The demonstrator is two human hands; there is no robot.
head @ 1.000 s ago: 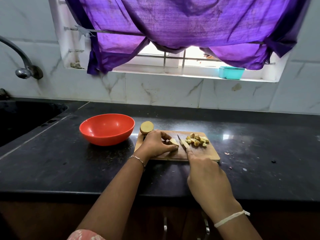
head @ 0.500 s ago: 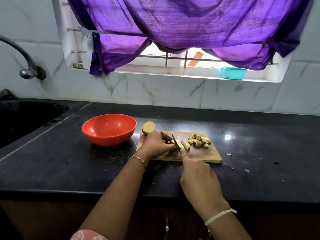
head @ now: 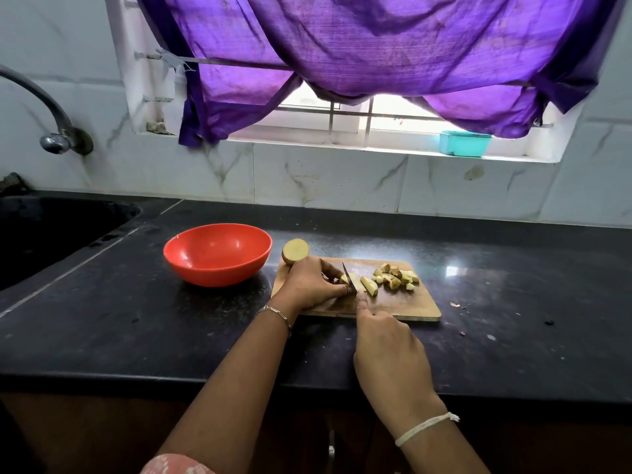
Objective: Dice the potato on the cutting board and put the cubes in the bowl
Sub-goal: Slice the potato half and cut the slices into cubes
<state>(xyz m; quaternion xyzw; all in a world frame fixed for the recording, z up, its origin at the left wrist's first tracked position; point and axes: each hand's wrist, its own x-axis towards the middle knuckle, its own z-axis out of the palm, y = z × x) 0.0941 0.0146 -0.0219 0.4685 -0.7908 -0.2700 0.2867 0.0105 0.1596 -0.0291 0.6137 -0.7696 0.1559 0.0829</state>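
- Wooden cutting board (head: 403,306) lies on the black counter (head: 136,319), just right of the bowl.
- Orange-red bowl (head: 212,273) stands beside the board's left end (nothing shows inside it).
- Potato half (head: 295,250) sits at the board's far left corner, cut face toward the camera.
- Left hand (head: 307,285) arches over a potato piece (head: 343,278) near the board's middle, fingers curled and pinning it down; most of the piece is hidden beneath them.
- Right hand (head: 390,350) grasps the knife (head: 347,273), fingers wrapped round the handle and forefinger stretched along the blade's back. The blade points away, just right of the left fingertips.
- Two pale strips (head: 369,285) lie just right of the blade, and a heap of cubes (head: 396,277) lies further right on the board.
- Dark sink (head: 51,227) sits at far left. A purple curtain (head: 376,46) hangs over the window, with a teal box (head: 465,143) on the sill.
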